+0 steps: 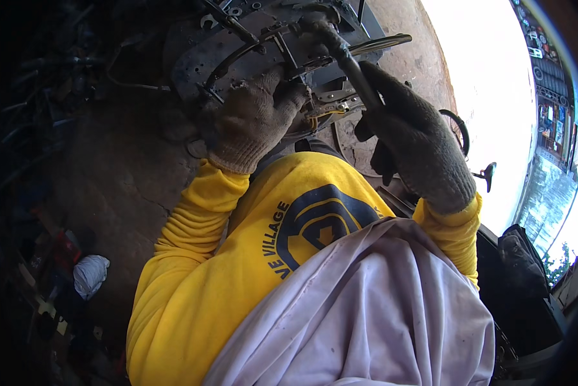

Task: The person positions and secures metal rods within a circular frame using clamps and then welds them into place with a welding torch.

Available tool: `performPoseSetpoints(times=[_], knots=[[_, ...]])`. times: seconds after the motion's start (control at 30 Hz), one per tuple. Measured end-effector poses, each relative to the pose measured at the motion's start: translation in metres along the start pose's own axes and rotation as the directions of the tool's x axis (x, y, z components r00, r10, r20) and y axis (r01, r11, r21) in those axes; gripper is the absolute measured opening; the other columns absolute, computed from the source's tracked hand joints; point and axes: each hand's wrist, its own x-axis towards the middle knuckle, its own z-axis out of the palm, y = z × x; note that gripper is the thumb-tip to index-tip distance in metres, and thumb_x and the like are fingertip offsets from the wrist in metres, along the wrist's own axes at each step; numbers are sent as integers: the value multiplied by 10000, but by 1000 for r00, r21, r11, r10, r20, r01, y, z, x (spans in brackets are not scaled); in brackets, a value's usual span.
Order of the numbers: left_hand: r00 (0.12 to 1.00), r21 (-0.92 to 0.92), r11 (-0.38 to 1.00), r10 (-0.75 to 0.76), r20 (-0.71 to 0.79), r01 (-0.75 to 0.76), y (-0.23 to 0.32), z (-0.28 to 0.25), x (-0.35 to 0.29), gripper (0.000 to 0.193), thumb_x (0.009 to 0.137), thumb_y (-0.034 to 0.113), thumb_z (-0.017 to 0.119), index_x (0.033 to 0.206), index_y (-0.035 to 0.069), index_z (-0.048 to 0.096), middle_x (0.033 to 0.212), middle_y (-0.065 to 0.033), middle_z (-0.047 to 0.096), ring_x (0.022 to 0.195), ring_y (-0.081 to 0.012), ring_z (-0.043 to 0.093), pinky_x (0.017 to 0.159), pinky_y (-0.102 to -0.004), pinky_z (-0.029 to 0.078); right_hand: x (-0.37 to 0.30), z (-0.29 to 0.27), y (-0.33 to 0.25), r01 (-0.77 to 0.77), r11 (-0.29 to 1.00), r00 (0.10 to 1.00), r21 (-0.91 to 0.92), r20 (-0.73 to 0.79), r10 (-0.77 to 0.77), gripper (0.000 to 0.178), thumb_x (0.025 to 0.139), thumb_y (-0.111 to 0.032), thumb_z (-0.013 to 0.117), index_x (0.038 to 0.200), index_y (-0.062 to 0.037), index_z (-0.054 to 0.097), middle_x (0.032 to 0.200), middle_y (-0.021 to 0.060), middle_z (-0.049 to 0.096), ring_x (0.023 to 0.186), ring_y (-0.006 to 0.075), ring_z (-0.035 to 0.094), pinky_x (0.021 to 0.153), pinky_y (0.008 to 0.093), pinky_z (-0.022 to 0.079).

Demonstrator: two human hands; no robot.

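Note:
My right hand (424,141), in a dirty knit work glove, is closed around the grey handle of a hammer (353,67). The hammer slants up and left, and its head lies over the dark metal work plate (192,58). My left hand (257,119), gloved too, is closed at the near edge of the plate. It grips a thin dark metal bar (284,53), part of a curved metal piece (231,61) that rests over the plate. The fingertips of my left hand are partly hidden. A clamp-like metal part with a yellow wire (327,116) sits between my hands.
An open-end wrench (208,21) and small rings lie at the plate's far side. Dark metal scrap (51,96) crowds the left. A white cloth bundle (91,276) lies lower left on the brown floor (125,174). A black bag-like item (520,257) stands at the right.

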Motion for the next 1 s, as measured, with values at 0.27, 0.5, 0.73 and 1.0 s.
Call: performPoseSetpoints(times=[0.27, 0.5, 0.73, 1.0], knots=[[1000, -60, 998, -9, -11, 8, -1, 0, 1, 325, 931, 247, 727, 1171, 31, 682, 1013, -178, 729, 855, -313, 722, 726, -381, 575, 2, 5, -11, -70, 998, 990, -2, -123, 69, 522, 988, -122, 560, 1495, -54, 455, 911, 116, 671, 664, 138, 656, 594, 297, 547], [998, 45, 998, -43, 39, 42, 7, -8, 3, 359, 935, 299, 720, 1193, 52, 684, 1012, -172, 728, 860, -325, 719, 743, -390, 571, 2, 1, -12, -21, 998, 982, -64, -190, 8, 509, 995, -125, 549, 1495, -69, 469, 897, 99, 677, 677, 141, 651, 638, 298, 547], [1000, -27, 1000, 9, 11, -9, 0, -4, 0, 368, 929, 270, 730, 1209, 37, 671, 1036, -184, 722, 898, -333, 716, 756, -392, 572, 2, 6, -16, -153, 988, 984, 6, -86, 153, 518, 987, -126, 550, 1497, -76, 472, 882, 81, 671, 641, 117, 638, 584, 291, 529], [995, -34, 996, 81, -54, -83, -8, 2, 3, 374, 906, 320, 727, 1202, 96, 684, 920, -163, 742, 830, -348, 725, 718, -434, 574, 3, 7, -4, -80, 996, 993, -44, -86, 76, 533, 990, -122, 559, 1512, -90, 454, 863, 73, 657, 613, 104, 626, 550, 278, 516]])
